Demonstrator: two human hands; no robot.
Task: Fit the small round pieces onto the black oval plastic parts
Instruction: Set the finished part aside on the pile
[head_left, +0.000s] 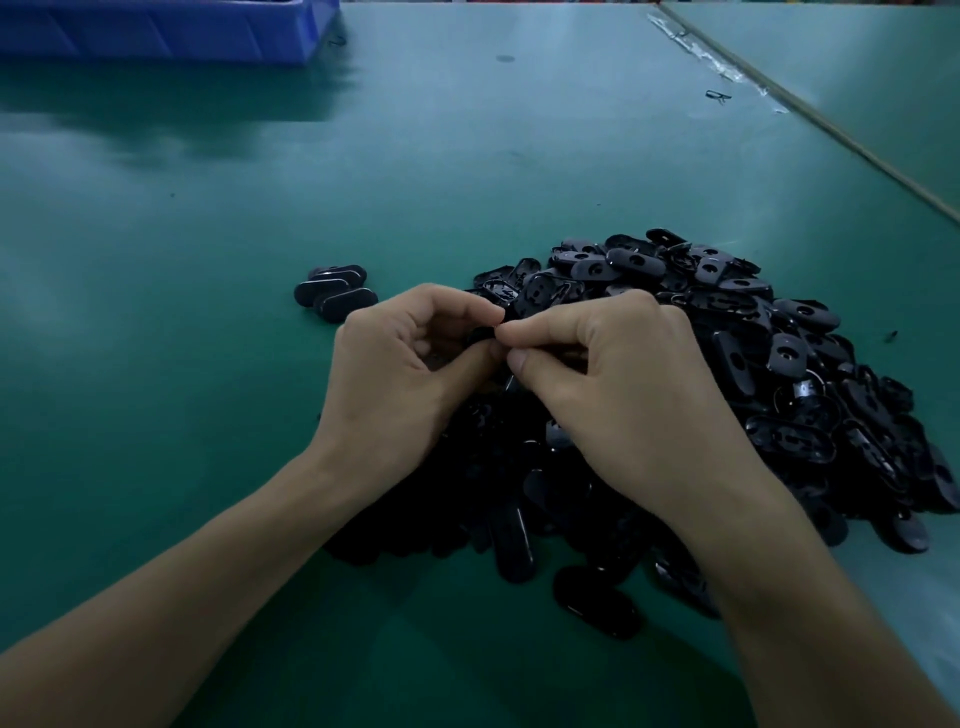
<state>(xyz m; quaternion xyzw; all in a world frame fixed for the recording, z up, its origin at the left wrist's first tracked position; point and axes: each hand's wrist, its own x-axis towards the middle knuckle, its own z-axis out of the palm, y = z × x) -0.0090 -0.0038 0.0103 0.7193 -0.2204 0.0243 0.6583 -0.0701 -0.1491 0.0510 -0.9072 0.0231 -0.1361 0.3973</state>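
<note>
Both hands meet just above the near-left edge of a big heap of black oval plastic parts, which spreads over the right half of the green worktop. The left hand has its grip curled round one black oval plastic part, cupping it between thumb and fingers. The right hand has its grip closed to a tight pinch of thumb and forefinger against that same part. Whether a small round piece sits under those fingertips is hidden.

A small group of black oval parts lies apart on the left, just beyond the left hand. Judging by that split, these few are likely the finished ones, so the task looks barely begun, with nearly the whole heap still to fit. A blue plastic crate stands at the far left.
</note>
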